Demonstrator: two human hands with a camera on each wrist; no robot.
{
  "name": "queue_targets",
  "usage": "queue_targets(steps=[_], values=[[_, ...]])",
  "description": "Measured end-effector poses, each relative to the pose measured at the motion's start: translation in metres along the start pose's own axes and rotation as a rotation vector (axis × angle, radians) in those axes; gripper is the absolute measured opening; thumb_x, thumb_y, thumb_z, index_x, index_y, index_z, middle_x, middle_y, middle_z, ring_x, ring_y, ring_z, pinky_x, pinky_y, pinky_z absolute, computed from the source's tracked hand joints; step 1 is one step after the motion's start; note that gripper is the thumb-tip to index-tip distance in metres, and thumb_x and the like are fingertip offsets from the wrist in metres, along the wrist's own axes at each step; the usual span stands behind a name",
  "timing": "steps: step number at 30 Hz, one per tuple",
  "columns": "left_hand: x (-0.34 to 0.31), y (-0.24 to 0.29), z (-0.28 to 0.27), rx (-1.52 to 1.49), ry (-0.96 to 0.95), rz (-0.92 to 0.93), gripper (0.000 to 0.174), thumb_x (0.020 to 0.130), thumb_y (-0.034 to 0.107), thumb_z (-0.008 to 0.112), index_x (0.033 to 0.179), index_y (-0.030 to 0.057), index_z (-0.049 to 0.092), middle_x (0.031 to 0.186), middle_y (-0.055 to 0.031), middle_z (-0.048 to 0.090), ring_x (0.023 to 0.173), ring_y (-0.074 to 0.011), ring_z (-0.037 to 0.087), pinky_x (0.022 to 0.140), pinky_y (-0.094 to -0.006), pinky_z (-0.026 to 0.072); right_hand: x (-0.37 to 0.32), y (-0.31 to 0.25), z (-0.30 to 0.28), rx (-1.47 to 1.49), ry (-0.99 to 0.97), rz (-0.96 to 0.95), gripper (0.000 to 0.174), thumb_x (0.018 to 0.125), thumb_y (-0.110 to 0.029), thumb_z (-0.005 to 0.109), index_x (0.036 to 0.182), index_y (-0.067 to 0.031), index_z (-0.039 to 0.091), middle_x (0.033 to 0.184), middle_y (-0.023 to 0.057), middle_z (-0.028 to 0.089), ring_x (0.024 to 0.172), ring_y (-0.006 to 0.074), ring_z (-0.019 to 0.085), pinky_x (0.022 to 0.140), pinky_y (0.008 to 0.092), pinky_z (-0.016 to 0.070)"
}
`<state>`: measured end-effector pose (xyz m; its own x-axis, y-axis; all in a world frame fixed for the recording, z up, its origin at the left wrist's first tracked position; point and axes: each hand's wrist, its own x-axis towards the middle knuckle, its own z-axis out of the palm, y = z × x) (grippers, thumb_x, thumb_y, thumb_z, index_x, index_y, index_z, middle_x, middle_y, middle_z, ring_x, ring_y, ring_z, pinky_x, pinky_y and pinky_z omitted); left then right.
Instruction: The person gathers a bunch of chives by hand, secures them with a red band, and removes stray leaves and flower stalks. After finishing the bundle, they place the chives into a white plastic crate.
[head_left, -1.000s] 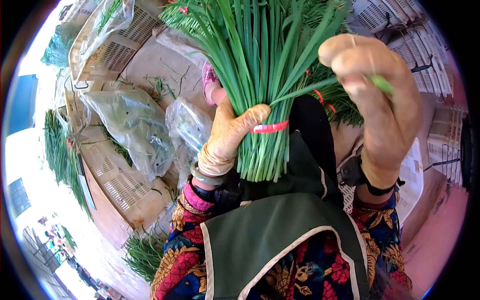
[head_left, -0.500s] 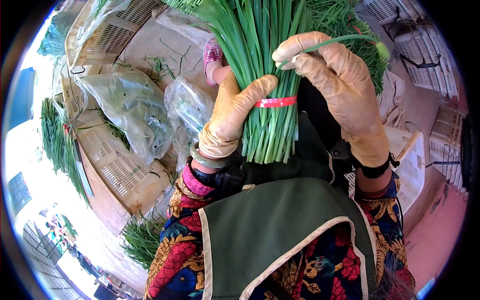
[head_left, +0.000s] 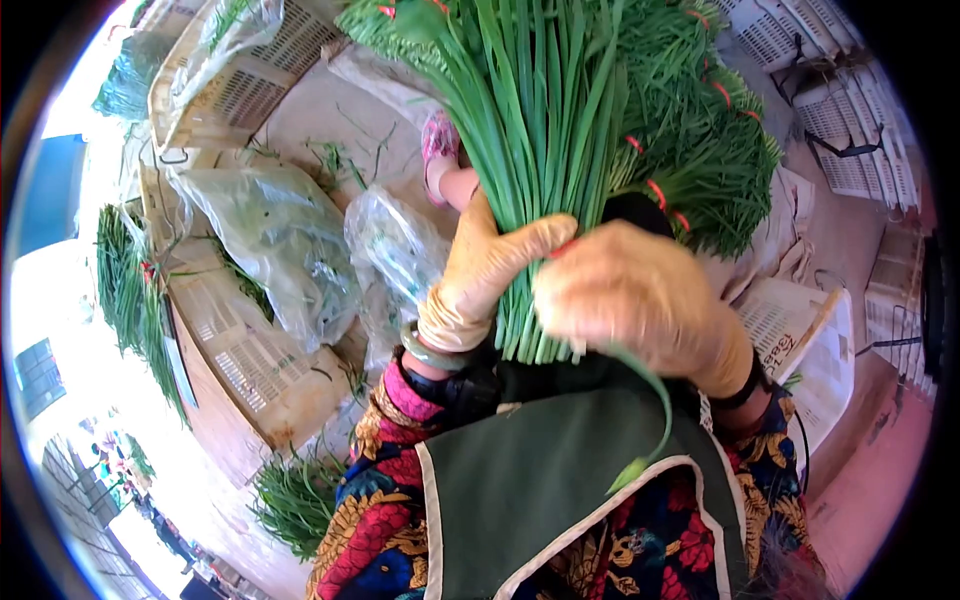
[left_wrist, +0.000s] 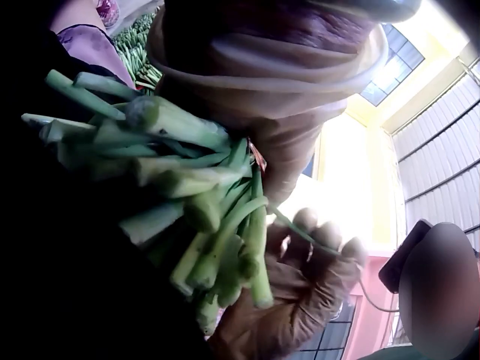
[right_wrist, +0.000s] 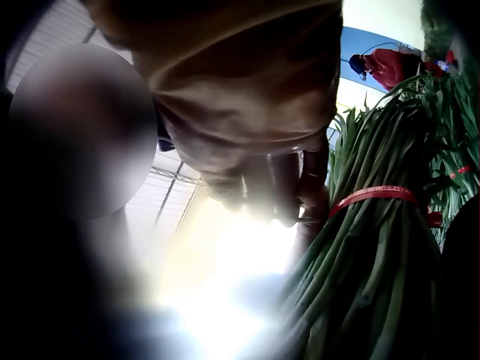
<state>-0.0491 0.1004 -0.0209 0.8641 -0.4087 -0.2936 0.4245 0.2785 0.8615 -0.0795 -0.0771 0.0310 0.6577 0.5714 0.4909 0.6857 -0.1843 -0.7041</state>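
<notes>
My gloved left hand [head_left: 472, 270] grips a thick bundle of long green chives [head_left: 540, 130] near its cut ends, thumb laid across the front. A bit of red band [head_left: 562, 248] shows just past the thumb. My gloved right hand [head_left: 640, 300], blurred, is at the bundle's lower right and pinches a single stalk [head_left: 662, 400] with a pale bud at its tip, hanging over the dark green apron. In the left wrist view, the cut stem ends [left_wrist: 202, 202] point toward the camera, and the right fingers [left_wrist: 330, 289] are close below them with the thin stalk across them.
Several red-banded bundles [head_left: 690, 140] are piled beyond the right knee. Clear plastic bags [head_left: 270, 250] and a pale perforated crate [head_left: 235, 350] stand at the left, with more greens [head_left: 295, 500] lower down. White crates [head_left: 855, 130] are stacked at the right.
My right hand swung in from the upper right to the bundle's side, then dropped toward its cut ends. The budded stalk now hangs downward. The left hand keeps its grip.
</notes>
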Motion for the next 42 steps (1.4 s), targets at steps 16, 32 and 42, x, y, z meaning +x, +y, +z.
queue_targets(steps=[16,32,42], values=[[0.007,0.047,0.035,-0.044,-0.190,0.177,0.064,0.071,0.012,0.081,0.127,0.0016,0.051,0.117,-0.0073,0.063,0.108,-0.0198,0.059,0.096,-0.0351,0.0443,0.027,-0.010,-0.073,0.628,0.791,0.641,0.030,0.091,-0.023,0.061,0.109,0.0007,0.055,0.083,0.0029,0.058,0.056,0.0031,0.045,0.046,0.0177,0.0310],[0.012,0.009,0.069,-0.216,-0.289,0.309,0.048,0.083,0.005,0.070,0.127,0.0043,0.052,0.118,-0.0026,0.059,0.105,-0.0167,0.056,0.094,-0.0333,0.0434,0.033,-0.051,-0.075,0.005,0.800,0.426,0.070,0.067,-0.015,0.083,0.124,-0.0005,0.046,0.104,0.0099,0.064,0.089,0.0189,0.064,0.080,0.0323,0.0514],[0.021,-0.020,0.058,-0.463,-0.388,0.179,0.056,0.082,0.018,0.070,0.131,0.0019,0.048,0.125,-0.0070,0.058,0.115,-0.0220,0.054,0.101,-0.0375,0.0398,0.001,-0.045,-0.057,0.175,0.819,0.396,0.071,0.069,-0.006,0.082,0.128,0.0031,0.044,0.107,0.0093,0.062,0.089,0.0135,0.061,0.080,0.0282,0.0514]])
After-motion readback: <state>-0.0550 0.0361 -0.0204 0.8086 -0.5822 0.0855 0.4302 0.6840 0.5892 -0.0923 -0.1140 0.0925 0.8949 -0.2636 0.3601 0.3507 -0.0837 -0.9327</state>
